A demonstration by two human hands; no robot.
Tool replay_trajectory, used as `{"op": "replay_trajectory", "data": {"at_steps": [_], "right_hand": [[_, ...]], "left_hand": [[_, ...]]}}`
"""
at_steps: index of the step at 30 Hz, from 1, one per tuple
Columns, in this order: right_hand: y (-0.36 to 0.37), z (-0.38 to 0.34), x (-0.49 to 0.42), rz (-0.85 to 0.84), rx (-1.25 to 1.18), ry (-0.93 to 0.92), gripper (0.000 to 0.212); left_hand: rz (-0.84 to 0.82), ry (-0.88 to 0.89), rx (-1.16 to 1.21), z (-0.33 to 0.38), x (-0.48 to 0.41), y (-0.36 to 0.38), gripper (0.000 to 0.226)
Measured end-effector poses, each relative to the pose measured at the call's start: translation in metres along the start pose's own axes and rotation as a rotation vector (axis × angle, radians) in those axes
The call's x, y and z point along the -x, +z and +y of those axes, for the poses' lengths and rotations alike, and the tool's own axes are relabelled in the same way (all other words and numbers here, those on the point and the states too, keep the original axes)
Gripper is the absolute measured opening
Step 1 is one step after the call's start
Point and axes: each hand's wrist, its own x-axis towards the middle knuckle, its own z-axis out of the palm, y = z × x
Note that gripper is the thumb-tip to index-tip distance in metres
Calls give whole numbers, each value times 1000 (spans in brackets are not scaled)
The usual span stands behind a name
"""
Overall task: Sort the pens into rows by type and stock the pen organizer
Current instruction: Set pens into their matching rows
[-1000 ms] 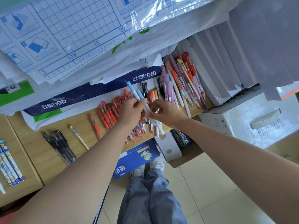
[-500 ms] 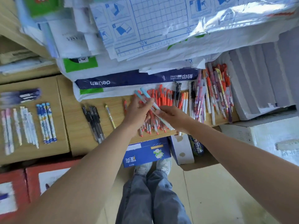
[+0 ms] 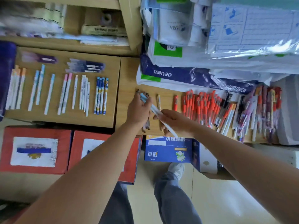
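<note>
Two light-blue capped white pens (image 3: 154,109) are held between both hands above the wooden shelf (image 3: 127,75). My left hand (image 3: 140,109) grips their blue cap ends and my right hand (image 3: 176,122) grips the white barrels lower down. Under my left hand lie several black pens (image 3: 146,126), mostly hidden. To the right lie a yellow pen (image 3: 158,101), a single orange pen (image 3: 175,102), a dense group of orange pens (image 3: 202,105) and a mixed pile of pens (image 3: 262,109). On the left shelf board (image 3: 111,117), sorted rows of white, blue-capped, pink-capped and dark blue patterned pens (image 3: 101,94) lie side by side.
Paper reams and plastic-wrapped packs (image 3: 186,73) are stacked behind the pens. Red cartons (image 3: 35,149) and a blue box (image 3: 168,149) stand on the floor under the shelf. My legs and a shoe (image 3: 176,168) are below. An upper shelf holds a cardboard box (image 3: 103,21).
The view has swung left, bringing the sorted rows on the left board into view. Both hands, still holding the two blue-capped pens, have moved left from over the orange pens to over the black pens.
</note>
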Motion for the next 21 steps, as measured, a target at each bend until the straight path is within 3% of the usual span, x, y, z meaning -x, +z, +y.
{"op": "replay_trajectory", "data": {"at_steps": [7, 15, 17, 21], "right_hand": [[91, -65, -54, 126, 74, -58, 20], [187, -150, -128, 162, 272, -26, 22], [204, -168, -149, 200, 283, -6, 21], [229, -198, -192, 342, 188, 90, 26]], "left_hand": [[31, -4, 43, -29, -18, -117, 14], [25, -34, -62, -66, -48, -256, 29], [82, -37, -133, -73, -57, -289, 38], [201, 14, -433, -95, -74, -351, 33]]}}
